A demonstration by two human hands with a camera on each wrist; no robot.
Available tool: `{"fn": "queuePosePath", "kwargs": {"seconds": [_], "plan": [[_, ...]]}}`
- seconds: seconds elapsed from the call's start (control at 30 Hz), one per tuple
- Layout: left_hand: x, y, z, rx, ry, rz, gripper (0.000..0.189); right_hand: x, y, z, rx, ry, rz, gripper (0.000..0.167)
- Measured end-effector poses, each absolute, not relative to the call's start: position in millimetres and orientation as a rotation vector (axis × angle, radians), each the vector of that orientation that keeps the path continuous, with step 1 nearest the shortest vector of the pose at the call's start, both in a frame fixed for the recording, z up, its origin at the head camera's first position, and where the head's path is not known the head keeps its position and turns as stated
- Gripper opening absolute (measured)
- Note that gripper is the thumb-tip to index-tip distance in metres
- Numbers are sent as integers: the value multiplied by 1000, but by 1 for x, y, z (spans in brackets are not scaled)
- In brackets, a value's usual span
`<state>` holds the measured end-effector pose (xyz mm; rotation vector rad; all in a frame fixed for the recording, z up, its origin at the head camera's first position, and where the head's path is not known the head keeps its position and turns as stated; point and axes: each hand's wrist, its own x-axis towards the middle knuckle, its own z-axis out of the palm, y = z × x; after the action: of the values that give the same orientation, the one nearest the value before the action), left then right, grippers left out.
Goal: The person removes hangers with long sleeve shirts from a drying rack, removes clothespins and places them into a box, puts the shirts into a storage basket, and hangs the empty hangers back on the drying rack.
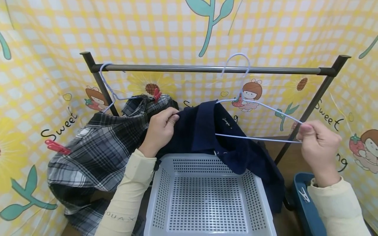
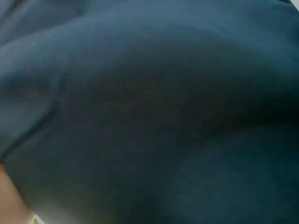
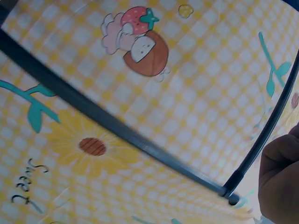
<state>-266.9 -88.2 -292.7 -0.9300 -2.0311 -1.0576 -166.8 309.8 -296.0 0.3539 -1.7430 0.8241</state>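
A navy collared shirt (image 1: 183, 134) hangs partly on a pale lilac wire hanger (image 1: 265, 107) in the head view. My left hand (image 1: 159, 129) pinches the shirt's shoulder between thumb and fingers. The right hand (image 1: 319, 147) grips the hanger's right end, which sticks out bare past the collar. The hanger's left arm runs inside the shirt and is hidden there. Its hook stands at the rail's height. Dark cloth of the shirt (image 2: 140, 93) fills the left wrist view. In the right wrist view, the right hand (image 3: 282, 182) shows curled at the right edge.
A metal rail (image 1: 177, 68) crosses behind. On its left end hangs a plaid shirt (image 1: 112, 141) on another lilac hanger, with red clothespins (image 1: 57, 147) on it. A grey perforated basket (image 1: 206, 203) stands in front. A blue bin (image 1: 307, 206) with a white clothespin sits at right.
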Motion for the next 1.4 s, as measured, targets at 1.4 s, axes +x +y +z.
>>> {"fn": "queuePosePath", "kwargs": {"seconds": [1.4], "plan": [[-273,-95,-298,-855,-1943,-944,10,-120,385,-298,-247,-1879,944,34]]}}
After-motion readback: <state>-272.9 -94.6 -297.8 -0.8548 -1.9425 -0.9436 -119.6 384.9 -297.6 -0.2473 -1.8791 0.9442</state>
